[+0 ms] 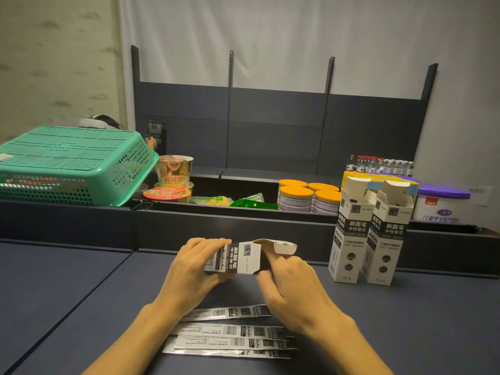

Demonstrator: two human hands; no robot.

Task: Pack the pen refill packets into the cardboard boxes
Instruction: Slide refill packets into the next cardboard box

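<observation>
A person's two hands hold a small black-and-white cardboard box [235, 259] on its side above a dark blue table [81, 293]. The left hand [189, 269] grips the closed end of the box, fingers curled over its top. The right hand [289, 288] is at the open end, its fingers curled at the mouth under the raised flap; whether they pinch anything cannot be told. Several flat silver pen refill packets [230, 334] lie side by side on the table just below the hands. To the right, two matching boxes [365, 239] stand upright with their top flaps open, touching each other. Behind, a green plastic basket [70, 163] sits upside down at the left, near instant noodle cups [174, 171] and orange-lidded tins [308, 197].
</observation>
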